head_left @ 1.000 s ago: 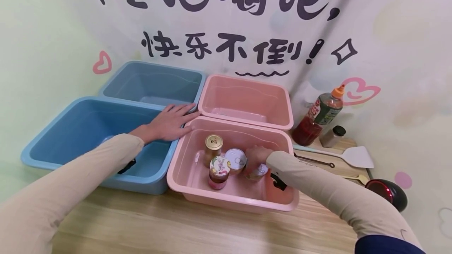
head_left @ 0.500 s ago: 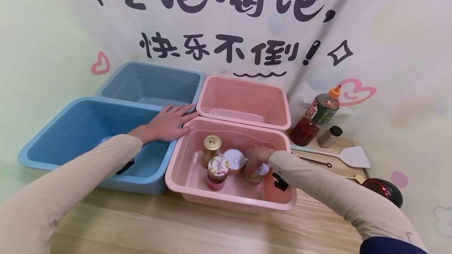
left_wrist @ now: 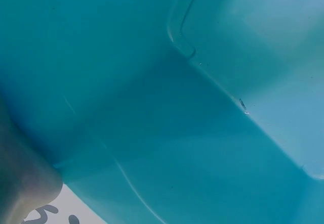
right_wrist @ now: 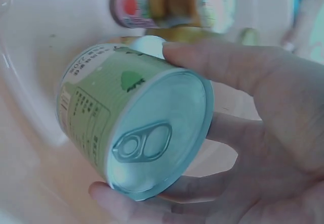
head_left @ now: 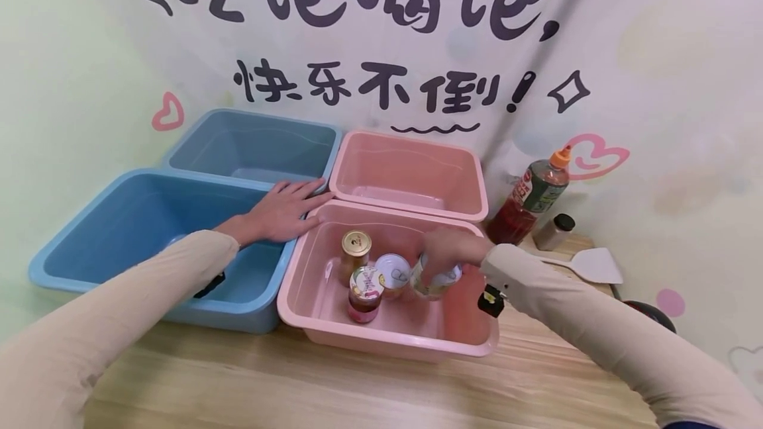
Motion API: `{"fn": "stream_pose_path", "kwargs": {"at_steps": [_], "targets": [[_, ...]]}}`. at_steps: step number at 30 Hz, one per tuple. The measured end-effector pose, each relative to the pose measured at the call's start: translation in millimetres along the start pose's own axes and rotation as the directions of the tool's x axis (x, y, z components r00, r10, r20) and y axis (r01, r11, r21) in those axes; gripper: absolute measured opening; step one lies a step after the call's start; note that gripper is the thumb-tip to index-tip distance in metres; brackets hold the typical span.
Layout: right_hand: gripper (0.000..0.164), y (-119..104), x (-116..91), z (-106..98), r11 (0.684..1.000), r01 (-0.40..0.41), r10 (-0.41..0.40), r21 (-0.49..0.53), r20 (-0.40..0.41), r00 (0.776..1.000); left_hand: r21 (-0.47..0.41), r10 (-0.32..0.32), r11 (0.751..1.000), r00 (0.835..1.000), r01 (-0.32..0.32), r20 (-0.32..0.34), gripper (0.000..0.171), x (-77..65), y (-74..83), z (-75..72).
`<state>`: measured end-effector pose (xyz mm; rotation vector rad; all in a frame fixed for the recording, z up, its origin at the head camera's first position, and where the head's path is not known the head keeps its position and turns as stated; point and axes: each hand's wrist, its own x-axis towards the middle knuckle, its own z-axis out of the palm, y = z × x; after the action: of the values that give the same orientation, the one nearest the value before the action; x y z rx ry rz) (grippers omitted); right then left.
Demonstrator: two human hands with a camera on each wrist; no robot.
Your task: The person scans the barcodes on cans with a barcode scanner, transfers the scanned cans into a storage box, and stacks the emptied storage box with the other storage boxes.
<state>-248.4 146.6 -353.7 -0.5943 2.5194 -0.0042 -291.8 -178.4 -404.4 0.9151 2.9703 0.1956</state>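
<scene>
My right hand (head_left: 450,249) grips a pull-tab tin can (right_wrist: 131,118) with a pale green label, thumb on one side and fingers on the other. The can is tilted and held inside the front pink bin (head_left: 387,344). Beside it in that bin stand another pull-tab can (head_left: 393,269), a gold-lidded can (head_left: 356,250) and a jar (head_left: 365,293) with a patterned lid. My left hand (head_left: 283,212) lies with fingers spread over the rims where the bins meet, at the right end of the front blue bin (head_left: 149,290). Only a blurred part of it enters the left wrist view.
Behind stand a second blue bin (head_left: 253,114) and a second pink bin (head_left: 411,138). To the right are a red sauce bottle (head_left: 527,197), a black-capped jar (head_left: 554,232) and a white spatula (head_left: 596,265). A dark rounded object is partly hidden by my right arm.
My right hand has risen a little and moved slightly right, lifting the green-label can with it. My left hand keeps its place on the rims.
</scene>
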Motion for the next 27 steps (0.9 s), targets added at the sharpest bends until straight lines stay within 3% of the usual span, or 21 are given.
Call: {"fn": "stream_pose_path", "kwargs": {"at_steps": [8, 17, 23, 27], "targets": [[0.045, 7, -32, -30, 0.998, 0.053, -0.051, 0.027, -0.051, 0.997, -0.003, -0.005, 1.000, 1.000, 0.005, -0.003, 0.061, -1.0, 0.0, -0.1], [0.051, 29, -74, -54, 0.986, 0.043, -0.012, 0.159, -0.190, 0.982, -0.008, -0.005, 1.000, 1.000, 0.005, -0.002, 0.061, -0.5, 1.3, -0.4], [0.053, 51, -107, -57, 0.980, 0.025, 0.035, 0.196, -0.295, 0.955, -0.004, -0.002, 1.000, 1.000, 0.002, -0.005, 0.061, -0.4, 0.9, -0.4], [0.055, 70, -122, -49, 0.981, 0.049, 0.020, 0.189, -0.350, 0.937, -0.005, -0.002, 1.000, 1.000, 0.002, -0.007, 0.061, -0.4, 0.4, 0.1]]}}
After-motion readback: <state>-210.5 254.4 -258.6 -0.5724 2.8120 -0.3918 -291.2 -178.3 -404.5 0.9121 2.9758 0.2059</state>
